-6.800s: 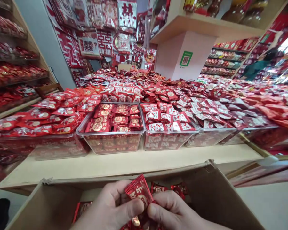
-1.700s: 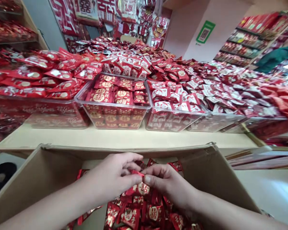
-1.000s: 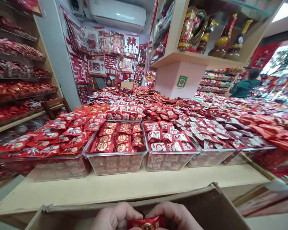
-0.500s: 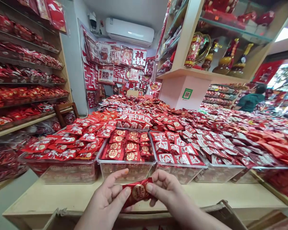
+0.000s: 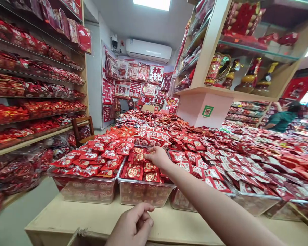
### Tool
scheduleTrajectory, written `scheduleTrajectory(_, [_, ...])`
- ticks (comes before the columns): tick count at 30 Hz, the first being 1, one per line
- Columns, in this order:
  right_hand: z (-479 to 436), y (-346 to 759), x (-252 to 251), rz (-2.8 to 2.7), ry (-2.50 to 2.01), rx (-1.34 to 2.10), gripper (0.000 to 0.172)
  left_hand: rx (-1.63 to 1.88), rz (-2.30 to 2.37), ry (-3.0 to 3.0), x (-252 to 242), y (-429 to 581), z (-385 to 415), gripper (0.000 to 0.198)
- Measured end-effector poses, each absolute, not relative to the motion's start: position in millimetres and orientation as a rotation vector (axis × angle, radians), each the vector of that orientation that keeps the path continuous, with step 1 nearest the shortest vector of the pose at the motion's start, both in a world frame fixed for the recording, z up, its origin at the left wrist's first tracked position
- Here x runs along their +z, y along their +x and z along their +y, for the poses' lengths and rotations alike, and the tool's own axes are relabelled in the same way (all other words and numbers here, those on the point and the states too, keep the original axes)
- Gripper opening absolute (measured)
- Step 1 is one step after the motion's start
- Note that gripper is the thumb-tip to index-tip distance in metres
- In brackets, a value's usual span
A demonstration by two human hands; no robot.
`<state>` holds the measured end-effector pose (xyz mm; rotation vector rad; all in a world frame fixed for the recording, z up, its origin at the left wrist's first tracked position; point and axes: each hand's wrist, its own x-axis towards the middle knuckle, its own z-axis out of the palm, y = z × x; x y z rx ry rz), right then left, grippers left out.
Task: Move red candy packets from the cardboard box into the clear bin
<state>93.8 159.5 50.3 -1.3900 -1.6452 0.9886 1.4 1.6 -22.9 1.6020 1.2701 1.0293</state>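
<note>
My right hand (image 5: 157, 157) reaches out over the clear plastic bin (image 5: 143, 194) of red packets with gold round marks. Its fingers pinch a red packet (image 5: 139, 156) at the top of the bin's stack. My left hand (image 5: 135, 225) stays low near the beige counter's front edge (image 5: 66, 218), its fingers loosely curled with nothing visible in them. A corner of the cardboard box (image 5: 78, 237) shows at the bottom.
More clear bins of red packets stand left (image 5: 87, 186) and right (image 5: 254, 203) of it, with heaps of red sweets behind. Shelves of red goods (image 5: 28, 102) line the left wall. A pink pillar (image 5: 202, 109) rises behind. A person in green (image 5: 282, 119) stands far right.
Both hands held one red packet over the box. Now my right hand has carried it out onto the bin and my left hand has let go. The view has tilted up.
</note>
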Motion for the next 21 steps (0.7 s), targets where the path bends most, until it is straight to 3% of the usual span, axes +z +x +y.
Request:
scheduleTrajectory(9, [152.9, 81.4, 48.4, -2.008, -1.503, 0.693, 0.010, 0.905, 1.270, 1.684, -23.7, 3.0, 2.6, 0.020])
scheduleTrajectory(16, [123.2, 96.6, 63.5, -2.138, -1.342, 0.386, 0.017, 0.900, 1.346, 1.807, -8.8, 0.1, -7.8, 0.019])
scheduleTrajectory(19, [84.2, 133.9, 74.9, -2.278, -1.178, 0.596, 0.018, 0.893, 1.274, 2.003, -6.0, 3.4, -17.7, 0.019])
scheduleTrajectory(21, [53.6, 165.5, 75.1, -2.473, -1.065, 1.012, 0.017, 0.684, 1.100, 2.200, -13.1, 12.0, -23.8, 0.020])
